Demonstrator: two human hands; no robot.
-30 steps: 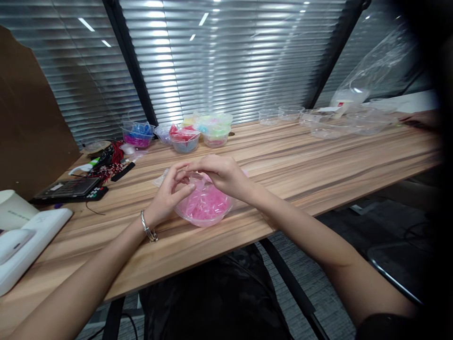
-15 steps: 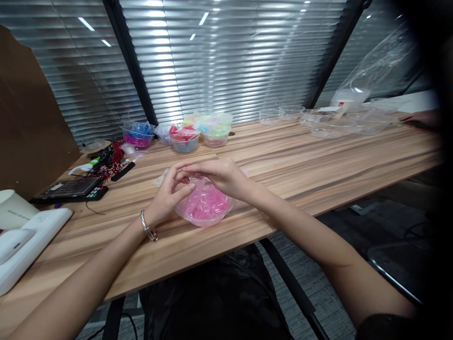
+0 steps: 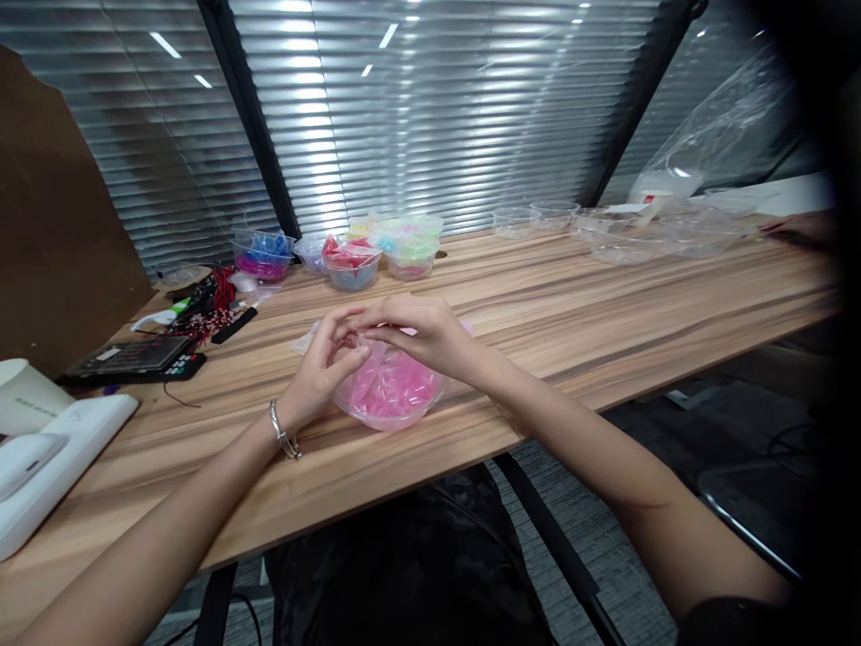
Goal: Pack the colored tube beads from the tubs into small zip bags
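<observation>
A clear round plastic bowl [image 3: 387, 422] filled with pink translucent pieces [image 3: 407, 381] stands near the table's front edge. Just above its back left side, both hands meet at the fingertips. My left hand [image 3: 329, 354], with a silver bracelet at the wrist, is curled, thumb and fingers drawn in around something small and see-through. From the right, my right hand [image 3: 423, 332] arches over the bowl, its thumb and fingers pinched beside the left fingertips. What they hold is too small and partly hidden. Some clear plastic [image 3: 306, 339] lies behind the left hand.
Tubs of red [image 3: 351, 262], green [image 3: 412, 253] and blue-purple pieces [image 3: 262, 256] line the back. Clear containers [image 3: 625, 238] stand back right, near another person's hand [image 3: 804, 226]. At left are tangled wires [image 3: 215, 305], a black device [image 3: 134, 359], a white block [image 3: 60, 467] and a paper cup [image 3: 27, 395].
My right thumb has come into view below its fingers, and the right hand has shifted slightly. My left hand stays nearly in place; the bowl has not moved.
</observation>
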